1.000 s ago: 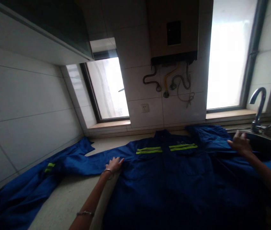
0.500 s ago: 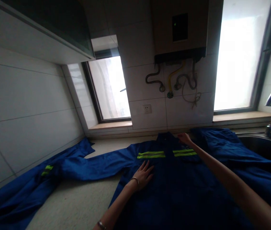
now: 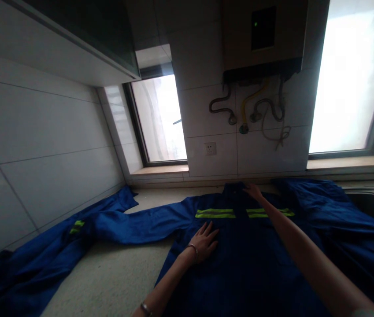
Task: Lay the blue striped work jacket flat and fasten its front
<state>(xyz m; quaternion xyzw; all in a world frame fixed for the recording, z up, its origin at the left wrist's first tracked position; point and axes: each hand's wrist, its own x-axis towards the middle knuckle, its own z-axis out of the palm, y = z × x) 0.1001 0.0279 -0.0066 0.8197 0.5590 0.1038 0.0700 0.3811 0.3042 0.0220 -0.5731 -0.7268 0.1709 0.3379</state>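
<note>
A dark blue work jacket [image 3: 239,264] with yellow-green reflective strips lies spread on the counter, its collar toward the wall. My left hand [image 3: 204,243] rests flat on the jacket's chest, just below the left strip, with fingers spread. At the right side of the collar [image 3: 232,188], my right hand [image 3: 253,192] has its fingers closed on the cloth; the fingertips are partly hard to make out in the dim light. The left sleeve [image 3: 147,222] stretches out across the counter. My right forearm crosses over part of the right strip [image 3: 256,213].
Other blue cloth with a reflective patch [image 3: 77,226] lies along the left wall. More blue cloth [image 3: 319,198] is heaped at the right, beside a dark sink [image 3: 372,204]. A water heater [image 3: 266,39] with hoses hangs above, and a cabinet [image 3: 74,48] juts out at upper left.
The view has shifted so that things sit a little further right, except that my right hand has moved left along the jacket toward the collar. My left hand stays flat on the chest.
</note>
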